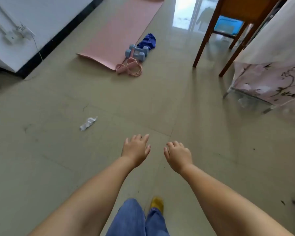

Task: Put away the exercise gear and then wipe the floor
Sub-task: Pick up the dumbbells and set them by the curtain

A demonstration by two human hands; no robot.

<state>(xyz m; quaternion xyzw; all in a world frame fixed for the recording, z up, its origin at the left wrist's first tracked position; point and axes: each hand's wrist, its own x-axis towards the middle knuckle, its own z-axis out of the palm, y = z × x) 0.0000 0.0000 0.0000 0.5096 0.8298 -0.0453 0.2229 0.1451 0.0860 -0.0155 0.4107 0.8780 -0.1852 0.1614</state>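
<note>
A pink exercise mat point(119, 31) lies unrolled on the tiled floor, far ahead. At its near right corner sit two light blue dumbbells point(137, 51), a pink resistance band with coiled cords point(129, 67) and a crumpled blue cloth point(147, 41). My left hand point(136, 150) and my right hand point(177, 155) are stretched out in front of me over the floor, well short of the gear. Both hold nothing, fingers relaxed.
A crumpled white scrap point(88, 123) lies on the floor to the left. A wooden table's legs point(204, 40) stand at the right, beside a floral-covered rack point(269, 82). A white wall with a black skirting point(46, 43) runs along the left.
</note>
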